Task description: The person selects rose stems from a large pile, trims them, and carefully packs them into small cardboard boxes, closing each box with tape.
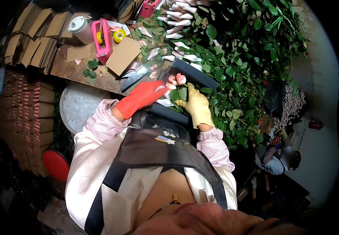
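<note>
My left hand (143,97), in a red rubber glove, is beside several pink roses (181,79); its fingertips are blurred, and whether they grip anything cannot be told. My right hand (198,105), in a pale yellow glove, holds the leafy rose stems (183,93) between thumb and fingers. The blooms lie between two dark ridged side pieces, the far one (193,73) beyond the hands and the near one (171,114) close to the apron. A white mesh sleeve (165,102) shows between the hands.
Netted roses (181,22) and leafy stems (234,67) pile up behind and to the right. Left are a pink tape dispenser (103,41), yellow tape roll (119,35), cardboard piece (124,55), lidded cup (81,29) and tub of white sleeves (79,105). Another person (275,161) works far right.
</note>
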### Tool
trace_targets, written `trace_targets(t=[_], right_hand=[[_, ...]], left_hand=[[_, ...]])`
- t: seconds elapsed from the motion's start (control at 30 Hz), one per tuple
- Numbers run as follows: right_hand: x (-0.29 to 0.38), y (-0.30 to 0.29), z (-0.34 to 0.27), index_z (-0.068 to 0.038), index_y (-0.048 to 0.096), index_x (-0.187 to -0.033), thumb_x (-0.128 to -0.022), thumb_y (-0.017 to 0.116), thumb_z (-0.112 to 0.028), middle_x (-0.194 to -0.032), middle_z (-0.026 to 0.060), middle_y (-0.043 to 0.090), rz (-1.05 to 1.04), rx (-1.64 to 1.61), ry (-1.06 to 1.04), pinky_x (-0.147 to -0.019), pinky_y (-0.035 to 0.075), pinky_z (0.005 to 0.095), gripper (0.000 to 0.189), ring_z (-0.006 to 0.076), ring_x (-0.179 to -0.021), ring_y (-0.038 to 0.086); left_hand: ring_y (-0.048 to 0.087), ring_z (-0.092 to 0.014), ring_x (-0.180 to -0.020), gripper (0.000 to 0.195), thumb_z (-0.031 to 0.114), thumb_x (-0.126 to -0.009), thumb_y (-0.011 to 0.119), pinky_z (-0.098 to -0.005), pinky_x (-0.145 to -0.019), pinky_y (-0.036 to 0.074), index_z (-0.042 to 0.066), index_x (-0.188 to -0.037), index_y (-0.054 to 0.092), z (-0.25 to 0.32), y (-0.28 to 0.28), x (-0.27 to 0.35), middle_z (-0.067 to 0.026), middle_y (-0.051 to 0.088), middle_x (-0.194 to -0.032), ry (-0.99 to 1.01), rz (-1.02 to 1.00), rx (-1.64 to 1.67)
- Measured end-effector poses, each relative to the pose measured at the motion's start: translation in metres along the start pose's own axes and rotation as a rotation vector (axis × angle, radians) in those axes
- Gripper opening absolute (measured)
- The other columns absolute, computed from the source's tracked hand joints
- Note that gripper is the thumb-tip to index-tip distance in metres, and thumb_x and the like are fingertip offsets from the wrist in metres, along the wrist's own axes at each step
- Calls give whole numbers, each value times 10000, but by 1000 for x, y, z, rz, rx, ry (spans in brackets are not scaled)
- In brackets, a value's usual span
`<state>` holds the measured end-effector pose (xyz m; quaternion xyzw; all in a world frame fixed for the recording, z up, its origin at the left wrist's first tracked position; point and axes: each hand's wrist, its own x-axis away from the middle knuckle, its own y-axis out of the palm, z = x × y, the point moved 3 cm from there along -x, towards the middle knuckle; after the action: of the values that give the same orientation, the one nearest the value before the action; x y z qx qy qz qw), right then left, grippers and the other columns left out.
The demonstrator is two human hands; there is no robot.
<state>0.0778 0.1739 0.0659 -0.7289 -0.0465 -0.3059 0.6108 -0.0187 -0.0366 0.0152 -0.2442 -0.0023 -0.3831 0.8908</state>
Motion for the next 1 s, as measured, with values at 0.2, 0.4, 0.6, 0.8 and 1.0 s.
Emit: trace_targets(t=[0.2,0.4,0.6,0.8,1.0], right_hand=[[28,-32,7,-23,469,-1539,-810,878,-409,-1178,241,739,-45,-349,-9,-911,571,464,920,405,-1052,725],[59,-53,-13,-76,763,-1107,-953,741,-297,-988,152,763,162,-369,-341,-784,572,430,271,356,-891,730],[34,-20,-25,-63,758,-1034,-949,725,-328,-890,172,752,-88,-24,-395,-779,572,483,280,406,-847,726],[22,-12,-31,-77,774,-1018,-938,692,-321,-982,174,782,-159,89,-359,-820,590,499,270,362,-946,762],[18,-13,-31,-85,781,-1042,-937,679,-300,-989,178,785,-224,114,-389,-824,593,490,260,354,-953,767]], left_hand=[[690,-230,-794,480,423,-917,792,-363,-766,549,67,-1225,696,-36,-57,18,-91,731,-905,-252,25,330],[704,-286,-879,450,421,-896,836,-400,-767,528,122,-1172,644,5,-32,17,-149,731,-922,-205,-300,11],[722,-363,-925,394,439,-965,755,-449,-791,531,98,-1158,705,-2,-17,4,-179,747,-967,-26,-434,-123],[691,-433,-925,278,333,-992,719,-485,-778,539,80,-1108,702,5,-8,23,-202,726,-978,85,-129,-166],[712,-428,-887,251,322,-954,745,-510,-733,551,91,-1047,715,-19,-55,49,-191,737,-944,65,381,-340]])
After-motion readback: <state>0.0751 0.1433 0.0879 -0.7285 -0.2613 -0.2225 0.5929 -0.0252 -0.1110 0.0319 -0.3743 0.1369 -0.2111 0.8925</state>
